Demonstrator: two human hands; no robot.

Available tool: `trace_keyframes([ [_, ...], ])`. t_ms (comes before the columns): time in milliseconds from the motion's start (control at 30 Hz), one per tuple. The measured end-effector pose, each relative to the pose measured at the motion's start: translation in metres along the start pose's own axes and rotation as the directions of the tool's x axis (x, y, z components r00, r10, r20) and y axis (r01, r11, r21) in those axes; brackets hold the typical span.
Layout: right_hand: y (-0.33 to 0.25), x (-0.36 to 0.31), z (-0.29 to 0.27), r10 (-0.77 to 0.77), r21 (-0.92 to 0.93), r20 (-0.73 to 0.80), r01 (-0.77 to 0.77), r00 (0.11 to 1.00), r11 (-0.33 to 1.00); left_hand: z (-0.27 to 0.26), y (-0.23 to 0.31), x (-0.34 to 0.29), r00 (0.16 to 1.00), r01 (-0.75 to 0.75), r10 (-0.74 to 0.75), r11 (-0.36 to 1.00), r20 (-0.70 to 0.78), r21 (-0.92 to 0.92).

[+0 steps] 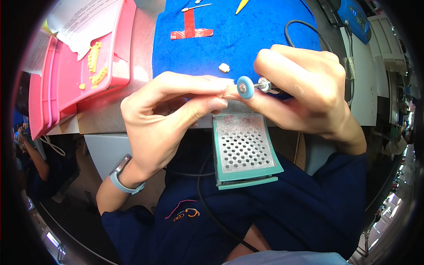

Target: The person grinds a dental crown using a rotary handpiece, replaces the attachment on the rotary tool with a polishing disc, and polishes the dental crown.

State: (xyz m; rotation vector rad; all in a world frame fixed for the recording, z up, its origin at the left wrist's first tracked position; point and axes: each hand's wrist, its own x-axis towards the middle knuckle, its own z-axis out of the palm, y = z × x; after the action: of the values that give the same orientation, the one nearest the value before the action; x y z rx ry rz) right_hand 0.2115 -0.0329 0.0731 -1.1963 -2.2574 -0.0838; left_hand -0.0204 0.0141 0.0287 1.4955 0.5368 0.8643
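Note:
My right hand (304, 88) is wrapped round a rotary handpiece (274, 89), mostly hidden by the fingers. At its tip, a light blue polishing wheel (245, 87) points left. My left hand (172, 101) is closed in a pinch beside the wheel; whatever lies between thumb and fingers is too small and covered to make out. The fingertips of both hands nearly meet. Just beyond them, a small cream tooth-like piece (224, 67) lies on the blue towel (238, 44). Below the hands sits a green-framed metal grille (246, 150) with round holes.
A pink tray (119, 48) at the left holds yellow toothed pieces (93, 57) and printed paper (81, 22). Red tape strips (190, 33) and a slim bur (197, 7) lie on the towel. A black cable (304, 23) loops at right, near a blue device (354, 20).

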Motion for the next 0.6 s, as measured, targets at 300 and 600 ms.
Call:
trace_keyframes([
  [300, -0.0021, -0.0046, 0.0037, 0.029, -0.035, 0.037, -0.027, 0.999, 0.999, 0.0045, -0.0049, -0.0039, 0.997, -0.041, 0.030, 0.986, -0.067, -0.160],
  [600, -0.0042, -0.0072, 0.0043, 0.010, -0.045, 0.028, -0.009, 1.000, 0.999, 0.0017, -0.0070, -0.0055, 0.999, -0.005, -0.009, 0.953, -0.045, -0.303],
])
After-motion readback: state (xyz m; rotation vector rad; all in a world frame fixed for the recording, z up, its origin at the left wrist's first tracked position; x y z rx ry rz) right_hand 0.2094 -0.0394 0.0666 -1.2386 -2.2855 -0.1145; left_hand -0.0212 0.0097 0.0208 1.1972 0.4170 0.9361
